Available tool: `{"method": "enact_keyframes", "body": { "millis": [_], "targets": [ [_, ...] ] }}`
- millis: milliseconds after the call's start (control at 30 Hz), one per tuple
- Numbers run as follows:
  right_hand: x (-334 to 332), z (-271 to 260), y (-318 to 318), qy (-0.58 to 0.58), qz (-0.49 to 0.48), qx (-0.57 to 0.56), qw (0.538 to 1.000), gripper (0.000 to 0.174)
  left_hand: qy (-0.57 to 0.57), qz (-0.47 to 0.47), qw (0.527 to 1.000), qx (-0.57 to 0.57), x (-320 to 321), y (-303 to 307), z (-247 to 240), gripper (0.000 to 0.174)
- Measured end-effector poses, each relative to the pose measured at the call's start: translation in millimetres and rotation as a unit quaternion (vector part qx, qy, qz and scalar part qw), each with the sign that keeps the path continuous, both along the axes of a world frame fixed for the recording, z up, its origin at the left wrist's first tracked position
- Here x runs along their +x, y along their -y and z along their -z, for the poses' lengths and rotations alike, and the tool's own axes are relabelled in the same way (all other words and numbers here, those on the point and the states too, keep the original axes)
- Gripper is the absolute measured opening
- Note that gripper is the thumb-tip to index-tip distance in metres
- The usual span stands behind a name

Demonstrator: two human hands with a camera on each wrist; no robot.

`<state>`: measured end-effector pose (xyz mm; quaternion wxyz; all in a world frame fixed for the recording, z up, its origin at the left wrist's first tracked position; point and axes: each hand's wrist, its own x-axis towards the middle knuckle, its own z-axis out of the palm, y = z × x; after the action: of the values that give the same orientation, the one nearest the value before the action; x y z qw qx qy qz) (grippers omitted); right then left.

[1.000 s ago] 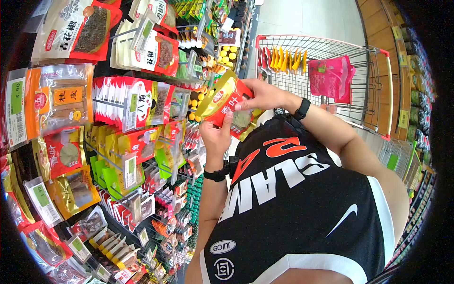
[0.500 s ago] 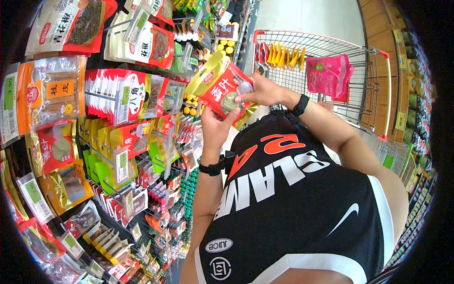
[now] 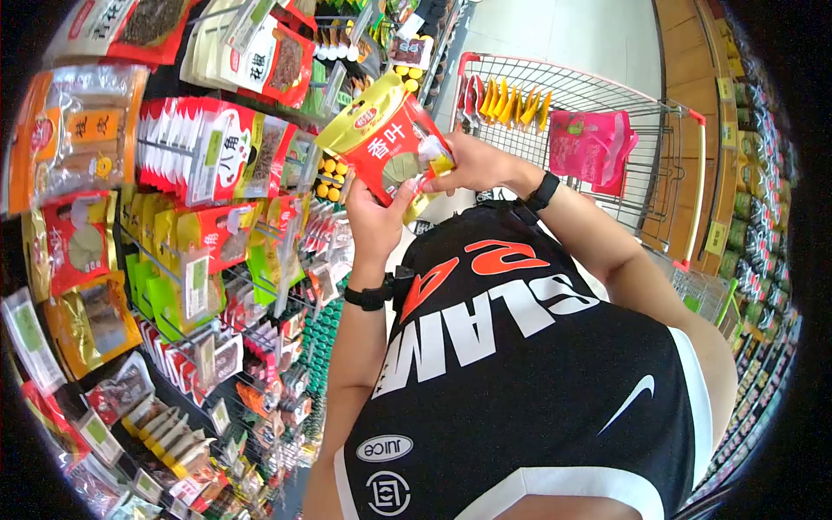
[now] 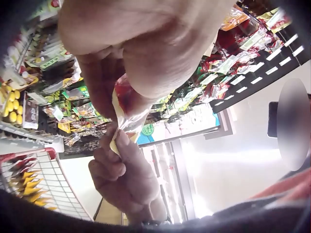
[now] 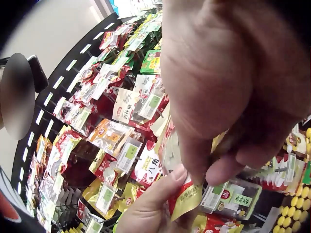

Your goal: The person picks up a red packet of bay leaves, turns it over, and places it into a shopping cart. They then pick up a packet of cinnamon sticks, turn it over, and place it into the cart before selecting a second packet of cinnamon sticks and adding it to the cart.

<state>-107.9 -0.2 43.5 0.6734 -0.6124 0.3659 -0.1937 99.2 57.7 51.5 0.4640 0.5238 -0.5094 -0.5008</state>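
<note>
Both hands hold a red and gold bag of dried bay leaves (image 3: 381, 143) in front of the chest, its printed face with a clear window toward the head camera. The left hand (image 3: 374, 218) grips the lower left edge, thumb on the front, other fingers mostly hidden behind. At the lower right edge, the right hand (image 3: 481, 165) pinches the bag with its thumb over the front. In the left wrist view the bag (image 4: 131, 109) appears edge-on between the hands. The right wrist view shows the left thumb on the bag's gold-edged end (image 5: 187, 199).
On the left, a rack carries hanging spice packets, among them star anise packets (image 3: 212, 156), an orange cinnamon bag (image 3: 82, 130) and bay leaf bags (image 3: 78, 243). A red-rimmed shopping cart (image 3: 555, 62) stands ahead right, holding yellow packets (image 3: 511, 102) and a pink package (image 3: 589, 146).
The bag has shifted left and turned so its front faces the head camera more fully. Both hands have moved left with it. The rack has slid left in view.
</note>
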Motion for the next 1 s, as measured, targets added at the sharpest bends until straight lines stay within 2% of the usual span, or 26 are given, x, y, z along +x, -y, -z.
{"method": "enact_keyframes", "body": {
  "millis": [267, 400, 567, 767, 1000],
  "targets": [
    [-0.8, -3.9, -0.7, -0.039, 0.016, 0.031, 0.999, 0.029, -0.053, -0.019, 0.998, -0.006, -2.8, -0.2, 3.6, 0.040],
    [-8.9, 2.2, -0.3, 0.027, 0.017, 0.073, 0.997, 0.027, -0.076, -0.031, 0.996, -0.020, -1.7, 0.1, 5.5, 0.042],
    [-16.6, 8.6, 5.2, 0.041, -0.070, 0.053, 0.995, 0.030, -0.093, -0.043, 0.995, -0.007, 2.4, -2.2, 6.6, 0.043],
    [-14.3, 10.1, 3.1, 0.060, -0.063, 0.101, 0.991, 0.028, -0.111, -0.056, 0.992, -0.021, 4.6, -6.9, 7.5, 0.043],
    [-13.3, 12.5, 6.2, -0.055, -0.077, -0.005, 0.996, 0.025, -0.115, -0.059, 0.992, -0.005, 17.4, -8.8, 12.3, 0.037]
  ]
}}
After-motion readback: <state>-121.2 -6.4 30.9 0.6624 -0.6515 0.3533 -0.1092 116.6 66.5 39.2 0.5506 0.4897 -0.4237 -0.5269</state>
